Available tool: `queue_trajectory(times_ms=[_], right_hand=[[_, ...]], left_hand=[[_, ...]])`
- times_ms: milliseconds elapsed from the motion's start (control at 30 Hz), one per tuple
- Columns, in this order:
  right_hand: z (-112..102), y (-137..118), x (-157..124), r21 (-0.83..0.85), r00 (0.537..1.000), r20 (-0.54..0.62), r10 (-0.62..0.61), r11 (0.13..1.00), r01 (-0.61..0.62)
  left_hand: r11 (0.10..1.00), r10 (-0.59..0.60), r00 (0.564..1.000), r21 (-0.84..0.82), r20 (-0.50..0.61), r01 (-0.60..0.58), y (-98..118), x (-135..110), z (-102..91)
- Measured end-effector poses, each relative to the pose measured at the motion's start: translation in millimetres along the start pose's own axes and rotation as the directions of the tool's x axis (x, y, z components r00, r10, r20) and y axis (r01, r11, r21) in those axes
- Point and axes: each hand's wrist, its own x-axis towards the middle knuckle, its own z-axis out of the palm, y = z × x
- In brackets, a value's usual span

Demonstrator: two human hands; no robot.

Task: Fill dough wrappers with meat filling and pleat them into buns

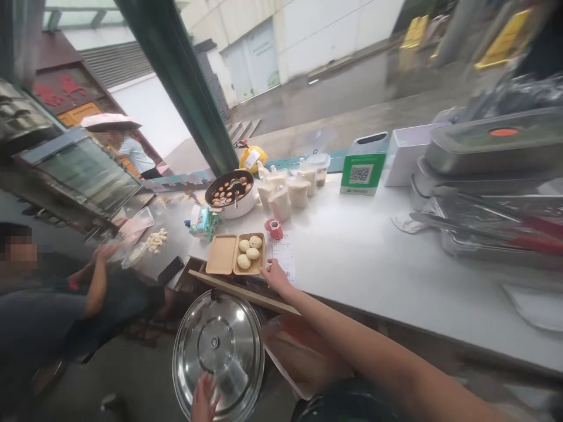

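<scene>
The person's two hands are well apart. The left hand (204, 400) sits at the lower rim of a stainless steel pot lid (219, 353), which stands tilted in front of the worktop; the fingers lie against the metal, but whether they grip it cannot be told. The right hand (276, 277) reaches out open, its fingers just above the edge of a long wooden board (244, 291) and just beside a printed paper slip (284, 259). Beyond the board, an open kraft clamshell box (235, 253) holds four pale round buns in one half, and a small roll of red tape (274, 229) stands next to it. Further along the white worktop (360, 252) sit a white pot of dark sauce with round pieces (230, 191), a row of lidded drink cups (285, 192), and a green QR code stand (363, 165). Stacked stainless trays (488, 176) fill the right side. At left, a seated co-worker (83, 293) raises one hand (105, 252) near clear plastic bags (138, 225), apart from the person's own hands. Outside the window, someone stands under an umbrella (112, 121).
</scene>
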Motion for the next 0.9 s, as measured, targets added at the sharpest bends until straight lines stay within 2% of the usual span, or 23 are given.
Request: queue_trajectory(times_ms=[67, 133, 200, 267, 333, 433, 500, 567, 633, 700, 733, 800, 833, 900], right_hand=[[0.6, -2.3, 12.7, -0.070, 0.994, -0.109, -0.022, 0.997, 0.014], [0.7, -2.2, 20.9, -0.133, 0.985, -0.163, -0.047, 0.991, 0.025], [1.2, -0.9, 25.0, -0.183, 0.983, -0.168, -0.069, 0.982, 0.038], [1.3, 0.3, 26.2, -0.217, 0.985, -0.147, -0.095, 0.974, 0.062], [0.0, 0.6, 26.1, -0.236, 0.985, -0.116, -0.124, 0.967, 0.094], [-5.7, 0.0, 27.1, -0.243, 0.985, -0.064, -0.161, 0.960, 0.141], [-10.8, -0.1, 29.8, -0.235, 0.983, -0.030, -0.179, 0.957, 0.167], [-14.8, 0.0, 33.5, -0.217, 0.981, 0.000, -0.194, 0.958, 0.189], [-17.2, 0.0, 37.0, -0.190, 0.978, 0.016, -0.207, 0.960, 0.206], [-18.3, -0.5, 38.7, -0.144, 0.975, 0.004, -0.222, 0.965, 0.220], [-18.9, -0.8, 38.7, -0.120, 0.974, -0.009, -0.227, 0.967, 0.225], [-20.8, -1.2, 37.1, -0.052, 0.972, -0.061, -0.225, 0.974, 0.222], [-22.2, -1.2, 35.9, -0.010, 0.972, -0.093, -0.216, 0.976, 0.217], [-25.4, -0.5, 33.8, 0.079, 0.973, -0.137, -0.187, 0.977, 0.199]], left_hand=[[0.997, 0.077, 0.991, -0.022, 0.108, -0.075, 37.6, 42.9, 11.8], [0.987, 0.157, 0.964, -0.074, 0.214, -0.145, 79.9, 80.9, 36.9], [0.977, 0.194, 0.941, -0.137, 0.277, -0.161, 117.7, 109.8, 69.0], [0.970, 0.211, 0.935, -0.177, 0.285, -0.165, 145.2, 128.7, 99.5], [0.964, 0.214, 0.935, -0.215, 0.284, -0.155, 162.0, 138.3, 122.1], [0.957, 0.206, 0.938, -0.258, 0.279, -0.134, 175.2, 136.2, 139.8], [0.946, 0.220, 0.932, -0.294, 0.288, -0.132, 181.6, 123.0, 146.7], [0.930, 0.259, 0.903, -0.339, 0.343, -0.138, 187.6, 100.6, 156.2], [0.922, 0.323, 0.840, -0.346, 0.436, -0.175, 191.7, 72.1, 171.9], [0.905, 0.422, 0.767, -0.277, 0.484, -0.324, 191.6, 43.3, 192.6], [0.869, 0.490, 0.706, -0.221, 0.511, -0.444, 189.8, 30.7, 203.5], [0.691, 0.616, 0.556, -0.044, 0.557, -0.721, 183.1, 11.8, 223.0], [0.580, 0.647, 0.484, 0.032, 0.589, -0.814, 179.0, 5.8, 230.7], [0.407, 0.680, 0.395, 0.130, 0.618, -0.904, 171.3, -0.1, 241.0]])
